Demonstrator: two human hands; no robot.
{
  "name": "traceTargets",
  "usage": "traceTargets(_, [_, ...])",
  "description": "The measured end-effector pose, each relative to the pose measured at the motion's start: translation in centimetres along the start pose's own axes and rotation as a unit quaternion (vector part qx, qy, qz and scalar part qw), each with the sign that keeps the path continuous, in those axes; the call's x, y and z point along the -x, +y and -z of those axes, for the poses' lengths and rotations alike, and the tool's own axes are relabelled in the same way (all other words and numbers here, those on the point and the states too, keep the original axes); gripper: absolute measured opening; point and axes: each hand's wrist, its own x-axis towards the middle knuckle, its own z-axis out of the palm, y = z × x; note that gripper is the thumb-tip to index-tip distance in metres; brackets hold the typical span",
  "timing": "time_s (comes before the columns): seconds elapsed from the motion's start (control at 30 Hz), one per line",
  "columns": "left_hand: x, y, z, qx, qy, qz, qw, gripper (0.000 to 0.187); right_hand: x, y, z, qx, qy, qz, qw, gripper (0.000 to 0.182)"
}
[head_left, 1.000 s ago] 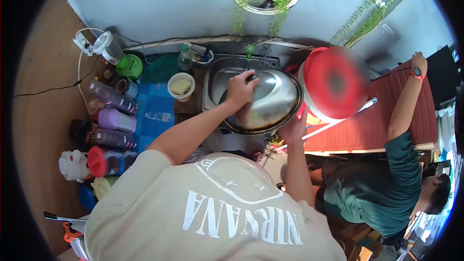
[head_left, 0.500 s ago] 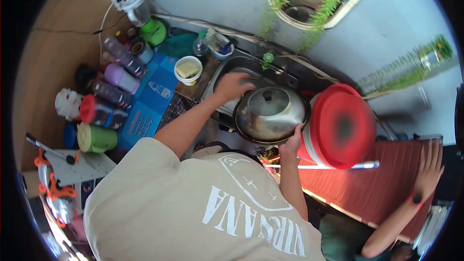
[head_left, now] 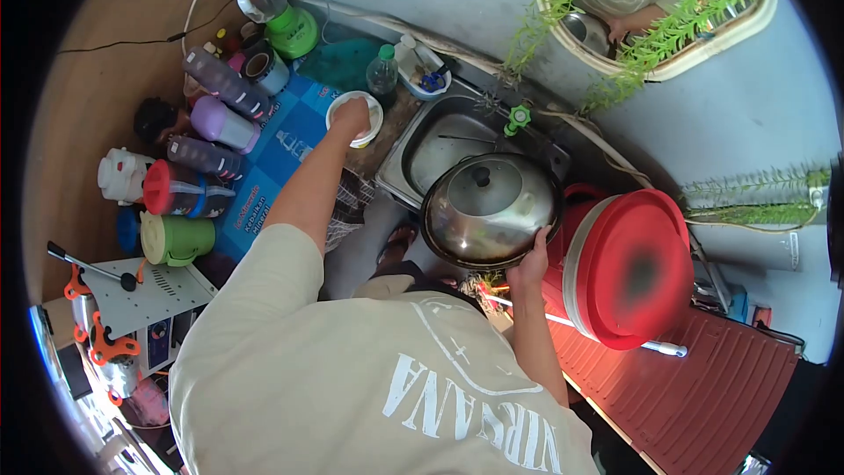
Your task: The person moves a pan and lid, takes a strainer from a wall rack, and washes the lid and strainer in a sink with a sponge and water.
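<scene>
My left hand [head_left: 353, 116] reaches down into a white tub [head_left: 376, 127] on the counter left of the sink. The fingers are bent down inside it and mostly hidden, so whether they grip anything does not show. With my right hand [head_left: 529, 262] I hold a round lidded pan [head_left: 437, 242] by its lower right edge. Its shiny domed lid [head_left: 466, 224] has a glass centre and a black knob [head_left: 481, 177]; brownish stains mark the metal. The pan is tilted and overlaps the near edge of the steel sink [head_left: 426, 132].
A green tap handle [head_left: 519, 120] is behind the sink. Right of the pan stands a red bucket with a red lid [head_left: 637, 277], beside a red ribbed surface [head_left: 703, 387]. Bottles, jugs and a green blender [head_left: 292, 32] crowd the left counter, with a plastic bottle [head_left: 382, 75] near the tub.
My left hand has gone from over the sink beside the pan leftward into the tub, where a pale yellow sponge showed before. The other person's arm at the right is out of view.
</scene>
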Motion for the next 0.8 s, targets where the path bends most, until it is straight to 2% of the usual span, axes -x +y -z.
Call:
traceTargets(0.07, [-0.7, -0.4, -0.8, 0.015, 0.000, 0.011, 1.000, 0.039, -0.5, 0.2, -0.8, -0.001, 0.019, -0.016, 1.000, 0.051])
traceTargets(0.2, [-0.8, -1.5, -1.0, 0.038, 0.059, 0.006, 0.997, 0.028, -1.9, 1.3, -0.5, 0.007, 0.041, -0.016, 0.999, 0.051])
traceTargets(0.37, [1.2, -1.3, 3.3, 0.022, 0.112, 0.001, 0.993, 0.023, -3.7, 3.0, -0.3, -0.007, 0.046, -0.032, 0.998, 0.052])
traceTargets(0.47, [4.2, 0.1, 6.6, 0.054, 0.151, -0.069, 0.985, 0.026, -5.4, 4.2, 0.9, -0.021, 0.059, -0.061, 0.996, 0.054])
traceTargets(0.53, [5.5, 2.1, 6.8, 0.107, 0.280, -0.102, 0.948, 0.029, -7.6, 6.3, 3.9, 0.010, 0.062, -0.049, 0.997, 0.055])
traceTargets(0.57, [6.1, 3.6, 6.0, 0.115, 0.277, -0.116, 0.947, 0.029, -6.8, 6.0, 2.7, 0.012, 0.068, -0.056, 0.996, 0.050])
traceTargets(0.63, [7.1, 6.1, 3.9, 0.185, 0.299, -0.247, 0.903, 0.031, -6.5, 6.0, 1.6, 0.006, 0.079, -0.058, 0.995, 0.046])
traceTargets(0.8, [8.4, 17.0, -2.6, 0.215, 0.188, -0.390, 0.875, 0.031, -7.4, 7.7, 3.1, -0.016, 0.077, -0.089, 0.993, 0.037])
